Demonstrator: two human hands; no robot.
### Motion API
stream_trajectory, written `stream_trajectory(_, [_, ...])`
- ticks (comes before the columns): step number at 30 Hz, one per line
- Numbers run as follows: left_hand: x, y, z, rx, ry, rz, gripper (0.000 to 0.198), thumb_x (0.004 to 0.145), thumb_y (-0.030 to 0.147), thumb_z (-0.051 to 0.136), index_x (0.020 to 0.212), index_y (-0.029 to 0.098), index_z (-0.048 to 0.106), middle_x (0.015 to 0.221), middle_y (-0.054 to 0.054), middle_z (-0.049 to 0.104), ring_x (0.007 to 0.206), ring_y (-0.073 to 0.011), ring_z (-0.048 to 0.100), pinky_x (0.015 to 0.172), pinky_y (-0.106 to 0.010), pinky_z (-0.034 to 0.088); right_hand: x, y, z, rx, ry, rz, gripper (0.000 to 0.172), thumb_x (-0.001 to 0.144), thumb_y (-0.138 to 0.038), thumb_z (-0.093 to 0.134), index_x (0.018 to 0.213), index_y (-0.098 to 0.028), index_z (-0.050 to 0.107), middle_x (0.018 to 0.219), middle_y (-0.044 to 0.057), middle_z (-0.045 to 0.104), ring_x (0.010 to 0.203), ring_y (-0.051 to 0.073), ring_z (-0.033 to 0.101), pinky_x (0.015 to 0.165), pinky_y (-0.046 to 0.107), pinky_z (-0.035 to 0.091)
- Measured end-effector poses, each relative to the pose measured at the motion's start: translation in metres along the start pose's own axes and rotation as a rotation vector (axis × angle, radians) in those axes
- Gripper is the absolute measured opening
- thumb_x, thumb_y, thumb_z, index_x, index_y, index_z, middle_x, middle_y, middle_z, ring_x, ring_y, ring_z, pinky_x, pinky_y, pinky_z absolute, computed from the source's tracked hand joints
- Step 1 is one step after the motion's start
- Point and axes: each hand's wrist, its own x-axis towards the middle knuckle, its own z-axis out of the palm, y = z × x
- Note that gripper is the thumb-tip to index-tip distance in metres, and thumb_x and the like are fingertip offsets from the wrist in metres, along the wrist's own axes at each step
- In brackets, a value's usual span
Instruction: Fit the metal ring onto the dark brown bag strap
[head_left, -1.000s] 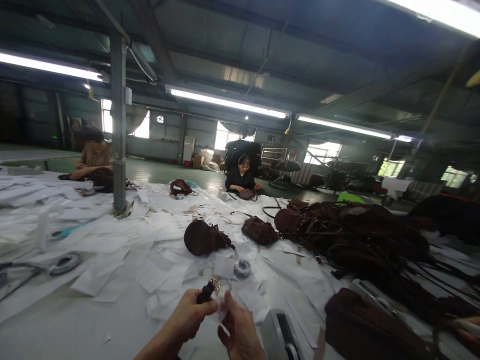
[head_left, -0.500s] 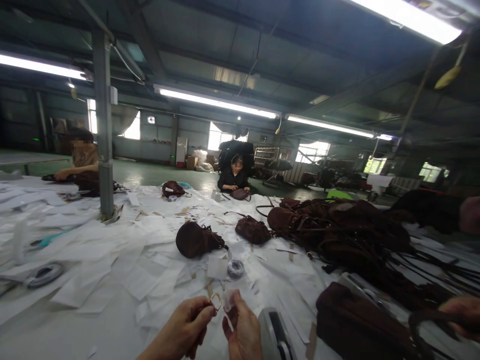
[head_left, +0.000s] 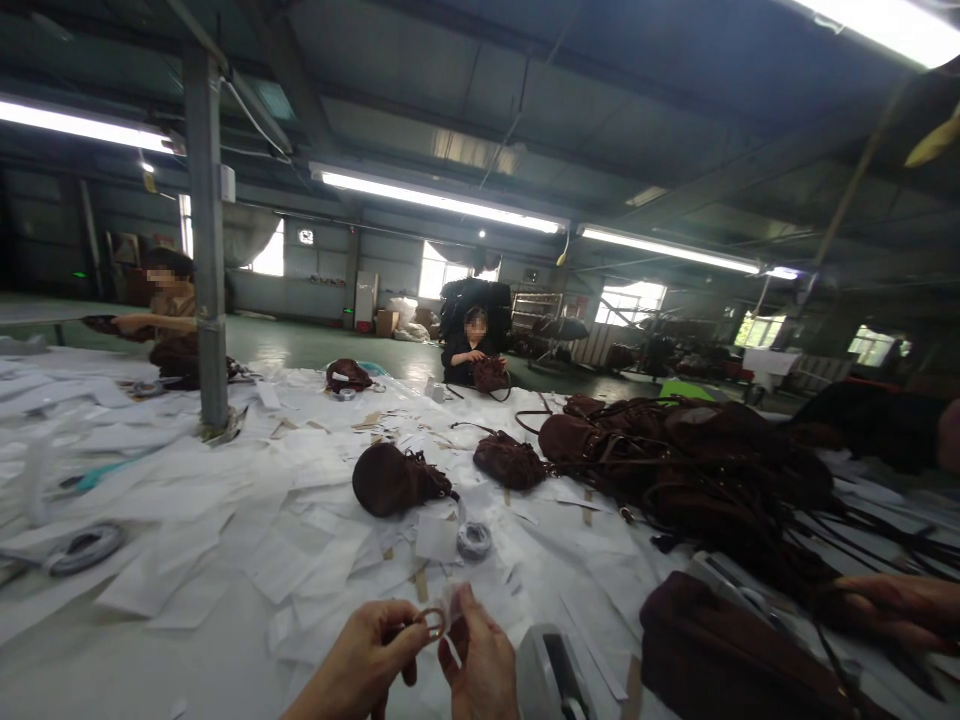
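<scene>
Bottom centre of frame: L hand (head_left: 371,655) pinched shut on small metal ring (head_left: 433,621) on a dark strap (head_left: 395,632). R hand (head_left: 480,662) pinches a clear film scrap (head_left: 453,602) just above the ring; contact can't be told.

Risk (est.): limp film could fold or stick to the fingers, and the fingertip-only grip may let the ring slip.

Ring faces cam. Strap axis runs down-left into L fist. Paper-strewn table (head_left: 225,560) lies below.

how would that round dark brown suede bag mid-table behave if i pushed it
The round dark brown suede bag looks soft and slumped, so probably floppy. Its rounded body may roll; the loose white paper sheets underneath would likely slide.
</scene>
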Motion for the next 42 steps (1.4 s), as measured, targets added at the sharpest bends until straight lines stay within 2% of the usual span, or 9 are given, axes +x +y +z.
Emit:
stream_trajectory(4, [0.001,-0.001,-0.001,0.003,0.017,0.015,0.044,0.077,0.058,0.051,0.074,0.015,0.058,0.057,0.0,0.059,0.026,-0.0042,0.036,0.025,-0.016,0.027,-0.001,0.0,0.0,-0.037,-0.048,0.016,0.016,0.073,-0.032,0.07,0.063,-0.02,0.068,0.066,-0.001,0.064,0.061,0.01,0.055,0.055,0.021,0.042])
stream_trajectory(9, [0.005,-0.003,-0.003,-0.043,0.098,0.037,0.053,0.078,0.051,0.055,0.118,0.017,0.049,0.056,0.005,0.057,0.028,-0.0053,0.037,0.026,-0.015,0.027,0.006,0.015,-0.001,-0.155,-0.1,-0.021,0.032,0.06,-0.051,0.077,0.069,-0.02,0.07,0.07,0.002,0.067,0.069,0.015,0.058,0.058,0.023,0.043])
stream_trajectory(14, [0.007,-0.006,-0.006,-0.098,0.077,0.121,0.044,0.083,0.056,0.047,0.096,0.015,0.056,0.061,0.004,0.053,0.032,-0.003,0.035,0.03,-0.016,0.022,0.017,0.035,-0.003,-0.429,-0.201,-0.219,0.059,0.062,-0.074,0.061,0.076,-0.018,0.073,0.061,0.003,0.065,0.063,0.015,0.056,0.06,0.025,0.043])
stream_trajectory(17, [0.001,-0.001,-0.014,-0.221,-0.055,0.128,0.035,0.082,0.04,0.053,0.109,0.018,0.053,0.069,0.003,0.057,0.039,-0.0035,0.042,0.036,-0.017,0.024,0.023,0.031,-0.001,-0.486,-0.237,-0.338,0.063,0.062,-0.076,0.059,0.083,-0.018,0.074,0.066,0.004,0.067,0.064,0.016,0.056,0.059,0.025,0.042])
stream_trajectory(21, [-0.004,0.009,-0.027,-0.273,-0.104,0.071,0.043,0.079,0.028,0.054,0.121,0.02,0.05,0.067,0.003,0.058,0.047,-0.0064,0.051,0.042,-0.018,0.027,0.024,0.016,0.005,-0.566,-0.233,-0.436,0.062,0.066,-0.076,0.055,0.076,-0.017,0.073,0.068,0.004,0.066,0.063,0.016,0.054,0.053,0.024,0.04])
stream_trajectory(25, [0.005,0.007,-0.036,-0.256,-0.067,0.159,0.032,0.074,0.031,0.063,0.102,0.017,0.06,0.081,-0.002,0.061,0.055,-0.0123,0.062,0.047,-0.022,0.039,0.018,0.01,0.013,-0.64,-0.251,-0.513,0.062,0.07,-0.076,0.05,0.071,-0.017,0.07,0.063,0.004,0.063,0.066,0.018,0.055,0.058,0.026,0.042])
stream_trajectory(33, [0.015,-0.009,-0.033,-0.557,-0.004,0.153,0.031,0.064,0.035,0.076,0.073,0.015,0.054,0.068,-0.005,0.068,0.055,-0.0193,0.066,0.043,-0.023,0.044,0.025,0.016,0.013,-0.772,-0.365,-0.604,0.058,0.079,-0.069,0.043,0.062,-0.017,0.061,0.057,0.002,0.055,0.059,0.015,0.048,0.055,0.025,0.037])
stream_trajectory(39, [0.016,-0.01,-0.031,-0.224,0.198,0.073,0.04,0.073,0.056,0.062,0.079,0.017,0.053,0.062,0.001,0.06,0.041,-0.013,0.059,0.036,-0.02,0.036,0.022,0.022,0.02,-0.848,-0.414,-0.631,0.054,0.08,-0.065,0.046,0.063,-0.016,0.063,0.055,0.0,0.051,0.057,0.015,0.047,0.054,0.024,0.036])
stream_trajectory(42, [0.014,-0.009,-0.033,-0.15,0.151,0.094,0.04,0.079,0.057,0.052,0.089,0.017,0.052,0.056,0.003,0.057,0.036,-0.0086,0.049,0.036,-0.019,0.03,0.014,0.016,0.026,-0.771,-0.469,-0.583,0.045,0.079,-0.057,0.054,0.082,-0.015,0.07,0.064,0.001,0.058,0.066,0.017,0.053,0.06,0.024,0.041])
